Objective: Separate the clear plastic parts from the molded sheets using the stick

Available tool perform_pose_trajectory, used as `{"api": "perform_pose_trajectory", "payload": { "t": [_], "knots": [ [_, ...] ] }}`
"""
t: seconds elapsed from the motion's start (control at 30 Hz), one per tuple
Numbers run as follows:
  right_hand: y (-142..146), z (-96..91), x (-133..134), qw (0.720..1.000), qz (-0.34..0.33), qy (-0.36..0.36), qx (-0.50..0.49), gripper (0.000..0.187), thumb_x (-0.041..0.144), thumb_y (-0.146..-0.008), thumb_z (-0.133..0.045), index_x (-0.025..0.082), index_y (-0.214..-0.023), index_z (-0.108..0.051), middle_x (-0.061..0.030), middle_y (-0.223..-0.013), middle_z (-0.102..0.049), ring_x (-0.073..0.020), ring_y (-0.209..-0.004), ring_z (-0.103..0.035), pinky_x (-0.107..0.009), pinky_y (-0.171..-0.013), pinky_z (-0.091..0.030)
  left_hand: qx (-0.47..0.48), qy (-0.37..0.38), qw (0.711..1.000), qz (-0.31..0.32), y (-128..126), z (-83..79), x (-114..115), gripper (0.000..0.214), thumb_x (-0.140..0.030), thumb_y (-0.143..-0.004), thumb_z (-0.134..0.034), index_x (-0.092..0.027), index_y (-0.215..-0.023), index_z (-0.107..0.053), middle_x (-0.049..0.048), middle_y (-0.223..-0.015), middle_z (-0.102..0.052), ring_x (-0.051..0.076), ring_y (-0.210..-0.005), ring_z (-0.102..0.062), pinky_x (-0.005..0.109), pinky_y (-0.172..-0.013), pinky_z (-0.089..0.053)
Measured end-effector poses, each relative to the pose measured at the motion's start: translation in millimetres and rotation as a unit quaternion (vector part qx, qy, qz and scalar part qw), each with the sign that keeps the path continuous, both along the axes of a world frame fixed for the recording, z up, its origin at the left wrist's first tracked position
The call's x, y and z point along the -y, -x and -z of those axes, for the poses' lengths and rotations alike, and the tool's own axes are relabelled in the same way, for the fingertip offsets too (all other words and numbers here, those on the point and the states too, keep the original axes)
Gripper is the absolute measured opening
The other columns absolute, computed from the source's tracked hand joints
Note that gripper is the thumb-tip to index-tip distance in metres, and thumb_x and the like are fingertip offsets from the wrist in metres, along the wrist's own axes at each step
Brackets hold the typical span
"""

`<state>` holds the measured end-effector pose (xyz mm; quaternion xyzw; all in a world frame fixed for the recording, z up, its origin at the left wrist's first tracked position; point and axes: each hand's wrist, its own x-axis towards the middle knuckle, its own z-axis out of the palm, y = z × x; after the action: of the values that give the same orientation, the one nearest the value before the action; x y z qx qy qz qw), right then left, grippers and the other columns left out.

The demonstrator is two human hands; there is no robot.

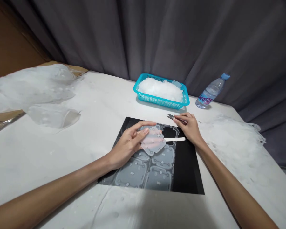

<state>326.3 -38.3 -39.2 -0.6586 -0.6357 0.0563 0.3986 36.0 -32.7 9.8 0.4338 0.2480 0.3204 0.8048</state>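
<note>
My left hand [131, 138] grips a translucent silicone pad [154, 141] with scalloped edges and small raised bumps, thumb on its face and fingers showing through from behind. In my right hand [190, 127] is a pair of small snips [173, 117], the dark pointed blades slightly apart and aimed left. Under both hands lies a black mat [187, 171]. On it rests a clear molded sheet [133, 173] of several similar pads, with a cut-out gap near its upper right. A white stick [175, 139] shows beside the held pad; its left end is hidden.
A blue-green basket [162, 101] of white translucent pieces stands at the back. Right of it is a water bottle [211, 92]. Stringy translucent scraps [233, 146] are heaped at right, and clear sheets [35, 86] are piled at left. A grey curtain [157, 38] hangs behind the white table [85, 143].
</note>
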Motion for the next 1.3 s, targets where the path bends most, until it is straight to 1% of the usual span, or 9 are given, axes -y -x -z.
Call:
{"api": "perform_pose_trajectory", "payload": {
  "t": [0.2,0.37,0.43,0.5,0.6,0.7,0.9,1.13,1.3],
  "knots": [
    [4,-2.6,2,1.0,0.015,-0.022,0.015,0.042,0.059,-0.096,-0.063,0.024,-0.105,-0.084,-0.0113,-0.105,-0.075,-0.0292,-0.099,-0.062,-0.048,-0.092,-0.048,0.053,0.077,0.996,-0.016,-2,-0.6,-1,0.036,-0.04,-0.105,-0.057,-0.013,-0.125,-0.069,0.0193,-0.122,-0.077,0.034,-0.119,-0.073,0.05,-0.107,-0.057],
    [18,-14.4,13,0.995,0.045,-0.084,0.039,0.042,0.052,-0.104,-0.054,0.025,-0.087,-0.082,-0.0092,-0.093,-0.075,-0.028,-0.093,-0.06,-0.05,-0.093,-0.046,0.076,0.112,0.991,-0.014,-1,-4.3,-2,0.054,-0.056,-0.103,-0.052,-0.01,-0.125,-0.068,0.0234,-0.122,-0.076,0.037,-0.119,-0.073,0.052,-0.106,-0.056],
    [26,-20.5,19,0.995,0.011,-0.095,0.042,0.044,0.047,-0.106,-0.05,0.025,-0.083,-0.08,-0.0079,-0.087,-0.074,-0.026,-0.087,-0.062,-0.046,-0.087,-0.049,0.08,0.121,0.989,-0.017,-1,-5.7,-2,0.057,-0.058,-0.102,-0.052,-0.009,-0.127,-0.066,0.0246,-0.123,-0.075,0.037,-0.12,-0.072,0.052,-0.107,-0.055],
    [34,-27.8,26,0.992,-0.07,-0.093,0.047,0.044,0.042,-0.107,-0.048,0.024,-0.08,-0.077,-0.0074,-0.082,-0.073,-0.024,-0.081,-0.064,-0.042,-0.081,-0.051,0.085,0.124,0.988,-0.02,-1,-6.4,-1,0.06,-0.06,-0.101,-0.052,-0.008,-0.128,-0.064,0.0252,-0.124,-0.075,0.038,-0.123,-0.07,0.053,-0.11,-0.053],
    [44,-41.5,32,0.978,-0.198,-0.053,0.042,0.042,0.034,-0.108,-0.048,0.023,-0.078,-0.074,-0.0068,-0.08,-0.073,-0.0215,-0.078,-0.066,-0.04,-0.08,-0.051,0.092,0.124,0.988,-0.02,-1,-6.2,-1,0.061,-0.06,-0.101,-0.053,-0.007,-0.129,-0.064,0.0259,-0.126,-0.074,0.038,-0.126,-0.068,0.053,-0.112,-0.05],
    [51,-56.0,36,0.968,-0.249,0.042,-0.008,0.041,0.034,-0.109,-0.048,0.021,-0.078,-0.072,-0.0051,-0.081,-0.072,-0.019,-0.077,-0.067,-0.036,-0.079,-0.05,0.095,0.121,0.988,-0.018,-1,-5.6,-1,0.059,-0.059,-0.1,-0.056,-0.008,-0.127,-0.065,0.0246,-0.124,-0.075,0.038,-0.125,-0.068,0.053,-0.112,-0.05],
    [55,-69.4,39,0.936,-0.263,0.187,-0.139,0.026,0.046,-0.096,-0.07,0.022,-0.089,-0.078,-0.0031,-0.086,-0.076,-0.019,-0.078,-0.065,-0.032,-0.074,-0.049,0.077,0.086,0.993,-0.012,-1,-3.8,-2,0.049,-0.055,-0.101,-0.056,-0.012,-0.121,-0.07,0.0192,-0.123,-0.076,0.035,-0.123,-0.069,0.048,-0.111,-0.05],
    [47,-65.6,36,0.942,-0.229,0.167,-0.179,0.028,0.047,-0.095,-0.072,0.023,-0.086,-0.079,-0.0018,-0.078,-0.074,-0.0174,-0.071,-0.063,-0.032,-0.072,-0.05,0.06,0.078,0.995,0.0,1,-2.5,-3,0.045,-0.051,-0.101,-0.058,-0.015,-0.126,-0.07,0.0179,-0.124,-0.075,0.035,-0.121,-0.07,0.05,-0.112,-0.049],
    [47,-69.1,35,0.906,-0.247,0.225,-0.261,0.031,0.051,-0.093,-0.073,0.02,-0.088,-0.08,-0.0039,-0.077,-0.077,-0.0131,-0.054,-0.057,-0.028,-0.055,-0.048,0.05,0.047,0.998,0.016,2,0.2,-3,0.042,-0.045,-0.1,-0.06,-0.016,-0.127,-0.071,0.0171,-0.13,-0.074,0.035,-0.124,-0.068,0.049,-0.111,-0.049]
  ]
}}
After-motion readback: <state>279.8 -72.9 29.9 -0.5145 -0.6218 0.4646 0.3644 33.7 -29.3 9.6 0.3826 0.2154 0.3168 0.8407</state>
